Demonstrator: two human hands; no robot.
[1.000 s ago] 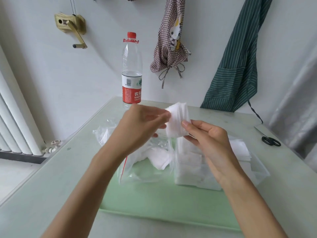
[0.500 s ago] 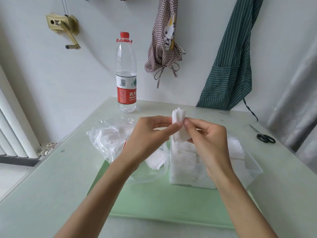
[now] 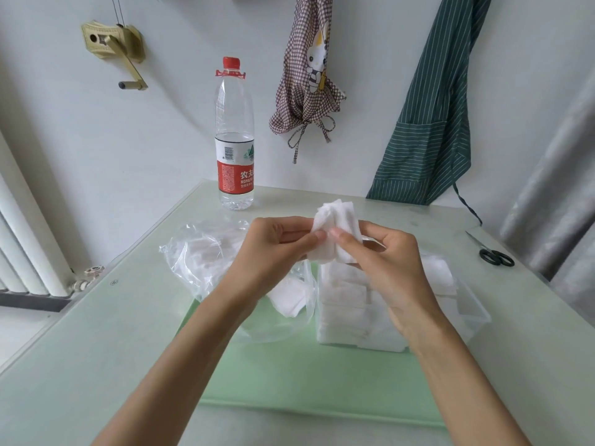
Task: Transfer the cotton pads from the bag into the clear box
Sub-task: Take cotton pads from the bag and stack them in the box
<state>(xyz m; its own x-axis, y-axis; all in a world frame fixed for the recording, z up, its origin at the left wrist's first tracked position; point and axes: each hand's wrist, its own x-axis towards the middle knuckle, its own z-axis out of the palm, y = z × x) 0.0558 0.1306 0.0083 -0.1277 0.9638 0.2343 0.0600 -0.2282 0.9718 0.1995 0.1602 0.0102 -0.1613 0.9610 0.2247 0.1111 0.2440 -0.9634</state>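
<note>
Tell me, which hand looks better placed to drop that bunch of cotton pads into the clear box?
Probably the right hand: it hangs directly above the clear box and pinches the cotton pads. The left hand sits over the bag.

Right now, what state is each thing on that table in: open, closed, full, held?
Cotton pads: small stack, pinched by both hands above the box.
Left hand: pinching the stack.
Right hand: pinching the stack.
Clear box: open, holding stacked pads.
Bag: lying open, some pads inside.
Water bottle: upright, capped, partly full.
Scissors: closed, lying flat.
</note>
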